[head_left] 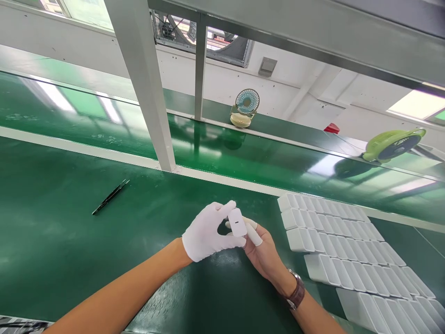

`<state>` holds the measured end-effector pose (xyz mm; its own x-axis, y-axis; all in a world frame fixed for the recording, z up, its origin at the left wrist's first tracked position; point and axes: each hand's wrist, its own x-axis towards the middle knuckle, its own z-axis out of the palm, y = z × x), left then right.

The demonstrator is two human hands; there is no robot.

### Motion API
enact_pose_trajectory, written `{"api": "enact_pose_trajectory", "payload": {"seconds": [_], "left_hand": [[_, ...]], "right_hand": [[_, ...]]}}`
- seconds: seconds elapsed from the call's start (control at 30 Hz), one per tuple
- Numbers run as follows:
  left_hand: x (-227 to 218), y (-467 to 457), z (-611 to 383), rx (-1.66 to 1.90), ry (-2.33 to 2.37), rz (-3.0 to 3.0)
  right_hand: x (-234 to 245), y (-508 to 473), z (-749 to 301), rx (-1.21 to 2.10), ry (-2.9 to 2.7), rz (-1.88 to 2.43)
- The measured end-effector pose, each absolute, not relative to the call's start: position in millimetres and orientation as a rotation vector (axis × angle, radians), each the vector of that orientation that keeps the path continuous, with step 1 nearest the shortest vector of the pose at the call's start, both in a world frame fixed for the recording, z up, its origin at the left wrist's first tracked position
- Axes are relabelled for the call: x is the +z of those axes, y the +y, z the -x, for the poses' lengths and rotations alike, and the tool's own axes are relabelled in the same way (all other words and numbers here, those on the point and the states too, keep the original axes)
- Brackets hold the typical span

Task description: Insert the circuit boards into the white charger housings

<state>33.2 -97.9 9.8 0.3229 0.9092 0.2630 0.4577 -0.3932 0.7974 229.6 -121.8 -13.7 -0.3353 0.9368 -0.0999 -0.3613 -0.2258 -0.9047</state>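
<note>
A small white charger housing (238, 222) with rounded corners and one dark slot in its end face is held up above the green table. My left hand (210, 231), in a white glove, grips it between thumb and fingers from the left. From the right, my right hand (262, 248) closes on the same housing; white finger cots cover some of its fingertips, and a brown-strapped watch is on the wrist. Part of the housing's far side is hidden by the fingers. To the right stand several rows of similar white housings (333, 241), packed side by side.
Black tweezers (110, 197) lie on the green tabletop (52, 241) at the left. A grey upright post (146, 83) rises from the table's back rail. Beyond it are a small fan (247, 102) and a green fan (392, 144). Dark cables (24, 325) show at the bottom left.
</note>
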Motion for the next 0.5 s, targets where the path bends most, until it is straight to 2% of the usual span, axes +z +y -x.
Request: {"api": "enact_pose_trajectory", "payload": {"seconds": [0.37, 0.43, 0.5], "left_hand": [[16.3, -97.8, -32.8, 0.904, 1.254, -2.01], [16.6, -97.6, -32.7, 0.941, 1.199, -2.023], [15.7, -97.4, -33.4, 0.961, 1.131, -2.028]], "right_hand": [[-13.6, -123.5, -227.3, 1.78, -1.084, 0.9], [-14.1, -122.8, -229.3, 1.702, -1.129, 0.924], [-15.7, -121.2, -233.7, 1.465, -1.25, 0.978]]}}
